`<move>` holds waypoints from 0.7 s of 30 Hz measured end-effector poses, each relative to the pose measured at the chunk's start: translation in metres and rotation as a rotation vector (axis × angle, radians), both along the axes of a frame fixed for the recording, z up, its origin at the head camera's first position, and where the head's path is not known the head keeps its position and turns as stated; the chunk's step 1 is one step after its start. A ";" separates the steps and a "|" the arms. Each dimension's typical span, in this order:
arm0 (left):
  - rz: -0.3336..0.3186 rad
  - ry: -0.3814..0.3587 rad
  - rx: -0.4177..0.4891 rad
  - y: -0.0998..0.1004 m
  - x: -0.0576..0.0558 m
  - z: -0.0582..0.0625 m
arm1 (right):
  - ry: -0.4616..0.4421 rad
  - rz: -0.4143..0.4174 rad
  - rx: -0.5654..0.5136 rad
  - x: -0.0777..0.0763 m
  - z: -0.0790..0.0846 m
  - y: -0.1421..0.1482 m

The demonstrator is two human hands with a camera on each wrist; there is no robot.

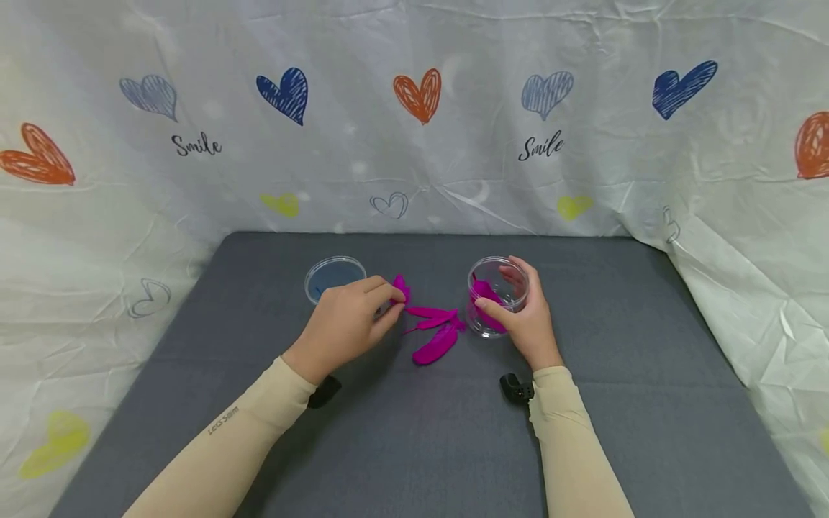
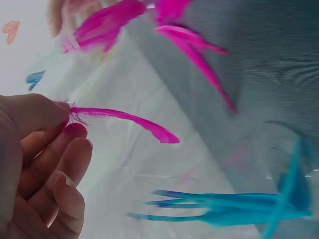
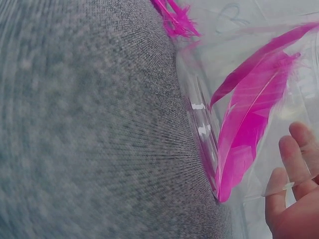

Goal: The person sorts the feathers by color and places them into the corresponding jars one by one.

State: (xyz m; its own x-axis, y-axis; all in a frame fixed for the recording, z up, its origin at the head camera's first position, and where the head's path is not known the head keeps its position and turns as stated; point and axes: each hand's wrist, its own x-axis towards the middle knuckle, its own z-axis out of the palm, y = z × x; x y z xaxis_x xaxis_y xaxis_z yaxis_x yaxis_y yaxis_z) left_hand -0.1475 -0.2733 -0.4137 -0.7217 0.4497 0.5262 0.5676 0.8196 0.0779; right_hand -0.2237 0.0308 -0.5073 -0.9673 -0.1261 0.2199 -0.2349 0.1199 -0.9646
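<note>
My left hand (image 1: 352, 313) pinches one magenta feather (image 2: 124, 114) by its fluffy end between thumb and fingertips, above the cloth. With my right hand (image 1: 534, 313) I hold a clear plastic cup (image 1: 482, 327), the thumb at its near side and fingers round the far side. Inside that cup stand magenta feathers (image 3: 254, 114). Between the hands, several loose magenta feathers (image 1: 435, 347) lie on the cloth, close to the cup. Turquoise feathers (image 2: 239, 206) appear in the left wrist view beside a clear rounded container, partly blurred.
A second clear round container (image 1: 335, 270) stands behind my left hand, which hides part of it. Dark grey cloth (image 1: 427, 446) covers the table. A white curtain (image 1: 350, 158) printed with hearts hangs along the back and sides.
</note>
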 end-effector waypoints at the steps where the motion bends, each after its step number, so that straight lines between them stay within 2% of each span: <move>1: 0.001 -0.015 0.019 0.001 -0.001 0.004 | 0.000 0.000 0.000 0.000 0.000 0.000; 6: 0.000 -0.102 0.145 0.010 -0.007 0.021 | 0.001 -0.002 0.004 0.000 0.000 -0.001; 14: -0.063 -0.264 0.423 0.033 -0.022 0.047 | 0.003 -0.006 0.007 -0.002 -0.001 0.001; 21: -0.067 -0.373 0.580 0.058 -0.032 0.067 | 0.002 0.006 -0.005 -0.004 -0.002 0.001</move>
